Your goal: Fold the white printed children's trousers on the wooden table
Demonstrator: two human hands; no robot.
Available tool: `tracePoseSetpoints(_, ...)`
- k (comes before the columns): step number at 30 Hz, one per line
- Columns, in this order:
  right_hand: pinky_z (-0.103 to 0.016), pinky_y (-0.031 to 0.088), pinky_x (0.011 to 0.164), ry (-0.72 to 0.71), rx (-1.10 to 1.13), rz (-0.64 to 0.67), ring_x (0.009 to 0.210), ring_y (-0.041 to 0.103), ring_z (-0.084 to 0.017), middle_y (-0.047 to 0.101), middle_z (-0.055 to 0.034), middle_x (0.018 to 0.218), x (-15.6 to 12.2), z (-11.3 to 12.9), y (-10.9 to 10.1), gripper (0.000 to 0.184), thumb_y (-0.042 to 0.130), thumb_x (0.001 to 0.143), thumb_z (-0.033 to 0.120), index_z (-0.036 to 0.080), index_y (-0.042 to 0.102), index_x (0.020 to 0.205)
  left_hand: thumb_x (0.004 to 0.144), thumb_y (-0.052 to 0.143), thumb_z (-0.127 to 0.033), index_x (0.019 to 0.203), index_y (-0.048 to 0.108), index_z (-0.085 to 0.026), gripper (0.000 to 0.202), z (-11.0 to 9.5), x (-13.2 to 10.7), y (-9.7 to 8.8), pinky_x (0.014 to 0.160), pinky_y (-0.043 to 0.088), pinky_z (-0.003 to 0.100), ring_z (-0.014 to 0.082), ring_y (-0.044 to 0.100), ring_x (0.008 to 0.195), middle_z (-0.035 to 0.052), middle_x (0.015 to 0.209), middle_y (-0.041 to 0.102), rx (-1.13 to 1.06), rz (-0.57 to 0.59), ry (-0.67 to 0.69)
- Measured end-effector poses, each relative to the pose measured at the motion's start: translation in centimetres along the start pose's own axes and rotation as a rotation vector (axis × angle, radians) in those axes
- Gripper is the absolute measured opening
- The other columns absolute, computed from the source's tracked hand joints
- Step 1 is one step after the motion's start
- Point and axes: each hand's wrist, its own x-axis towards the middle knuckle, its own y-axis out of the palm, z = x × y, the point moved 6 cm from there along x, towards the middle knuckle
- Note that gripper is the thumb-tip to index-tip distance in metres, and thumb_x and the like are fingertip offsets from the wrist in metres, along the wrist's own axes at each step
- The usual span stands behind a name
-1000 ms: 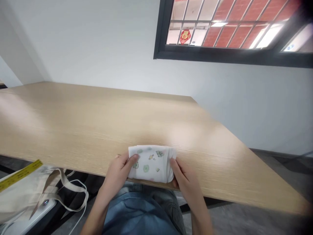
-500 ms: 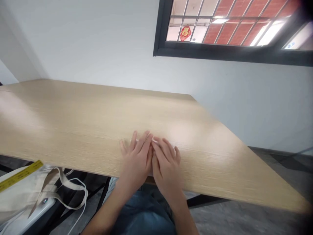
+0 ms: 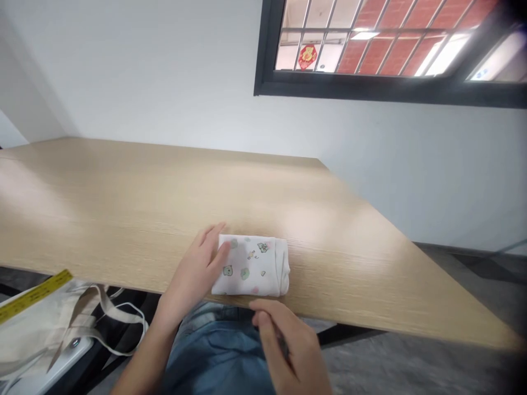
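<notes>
A folded white cloth (image 3: 251, 269) printed with small green bears lies flat on the table near its front edge. Its right end shows several layered folds. My left hand (image 3: 197, 269) rests at the cloth's left side with its fingers apart, the thumb lying over the left edge. Just below the cloth, at the table's front edge, my right hand (image 3: 294, 343) is curled with thumb and fingertips close together. It is apart from the cloth, and I see nothing in it.
The wooden table (image 3: 135, 203) reaches back to a white wall with a barred window (image 3: 370, 44). At the lower left, below the table edge, are a cream cloth bag (image 3: 37, 323), a yellow strip (image 3: 37, 295) and a white cable (image 3: 142, 329).
My hands, which were side by side over the cloth, have parted. The left moved to its left edge, the right drew back toward me, and the cloth is now uncovered.
</notes>
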Motion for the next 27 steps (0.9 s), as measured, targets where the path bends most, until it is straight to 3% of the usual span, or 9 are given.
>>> tracePoseSetpoints(3, -0.027, 0.046, 0.074, -0.004, -0.075, 0.020, 0.083, 0.056, -0.017, 0.060, -0.0054, 0.090, 0.6, 0.2, 1.2, 0.022, 0.037, 0.090, 0.021, 0.019, 0.056, 0.100, 0.090, 0.035, -0.034, 0.120, 0.050, -0.015, 0.039, -1.5, 2.4, 0.8, 0.098, 0.034, 0.037, 0.0216, 0.045, 0.114, 0.0082, 0.121, 0.053, 0.032, 0.108, 0.071)
tracePoseSetpoints(6, -0.034, 0.046, 0.074, 0.078, -0.182, -0.052, 0.085, 0.054, -0.022, 0.058, -0.0081, 0.090, 2.5, -2.3, 0.8, 0.021, 0.039, 0.089, 0.025, 0.017, 0.055, 0.100, 0.090, 0.034, -0.035, 0.100, 0.058, -0.015, 0.032, -1.0, 1.4, 2.2, 0.081, 0.043, 0.035, 0.0220, 0.057, 0.089, 0.0075, 0.096, 0.062, -0.087, 0.177, -0.016)
tracePoseSetpoints(10, -0.037, 0.043, 0.079, 0.124, -0.257, 0.085, 0.089, 0.051, -0.023, 0.055, -0.0079, 0.094, 5.6, -4.4, 1.4, 0.022, 0.044, 0.081, 0.013, 0.017, 0.053, 0.101, 0.085, 0.047, -0.041, 0.105, 0.051, -0.016, 0.033, 0.4, -2.9, 3.2, 0.074, 0.045, 0.032, 0.0212, 0.057, 0.086, 0.0068, 0.095, 0.061, -0.354, 0.048, -0.192)
tracePoseSetpoints(12, -0.035, 0.042, 0.080, 0.127, -0.255, 0.190, 0.090, 0.050, -0.022, 0.053, -0.0074, 0.095, 6.8, -4.5, 2.2, 0.027, 0.042, 0.078, 0.006, 0.017, 0.053, 0.101, 0.082, 0.052, -0.043, 0.107, 0.048, -0.016, 0.037, 0.7, -4.2, 3.6, 0.069, 0.046, 0.030, 0.0206, 0.059, 0.082, 0.0061, 0.093, 0.061, -0.416, 0.050, -0.259)
tracePoseSetpoints(16, -0.036, 0.042, 0.082, 0.124, -0.257, 0.239, 0.090, 0.049, -0.021, 0.050, -0.0088, 0.095, 7.5, -4.1, 3.1, 0.030, 0.039, 0.078, 0.003, 0.014, 0.051, 0.102, 0.083, 0.046, -0.049, 0.091, 0.050, -0.015, 0.035, 0.6, -3.7, 3.7, 0.045, 0.038, 0.023, 0.0140, 0.051, 0.047, -0.0010, 0.061, 0.054, -0.426, 0.165, -0.343)
tracePoseSetpoints(19, -0.037, 0.043, 0.081, 0.078, -0.263, 0.206, 0.089, 0.049, -0.021, 0.050, -0.0091, 0.095, 6.9, -4.1, 3.1, 0.030, 0.037, 0.079, 0.005, 0.014, 0.051, 0.104, 0.084, 0.043, -0.050, 0.081, 0.047, -0.016, 0.034, 0.6, -2.8, 3.4, 0.036, 0.031, 0.022, 0.0102, 0.042, 0.034, -0.0044, 0.052, 0.047, -0.368, 0.210, -0.393)
tracePoseSetpoints(23, -0.037, 0.047, 0.074, -0.044, -0.298, 0.146, 0.084, 0.051, -0.021, 0.051, -0.0097, 0.093, 5.3, -3.5, 2.3, 0.028, 0.033, 0.084, 0.010, 0.015, 0.050, 0.105, 0.081, 0.049, -0.045, 0.081, 0.048, -0.017, 0.028, 0.3, -3.4, 3.7, 0.042, 0.037, 0.023, 0.0146, 0.052, 0.047, -0.0004, 0.063, 0.054, -0.267, 0.192, -0.317)
tracePoseSetpoints(27, -0.038, 0.048, 0.075, -0.194, -0.313, 0.009, 0.090, 0.052, -0.022, 0.052, -0.0106, 0.099, 1.2, -3.1, 1.3, 0.033, 0.034, 0.086, 0.010, 0.017, 0.045, 0.115, 0.081, 0.052, -0.036, 0.105, 0.048, -0.018, 0.029, -0.1, -5.9, 4.8, 0.063, 0.047, 0.027, 0.0198, 0.060, 0.076, 0.0036, 0.085, 0.062, -0.431, 0.173, -0.178)
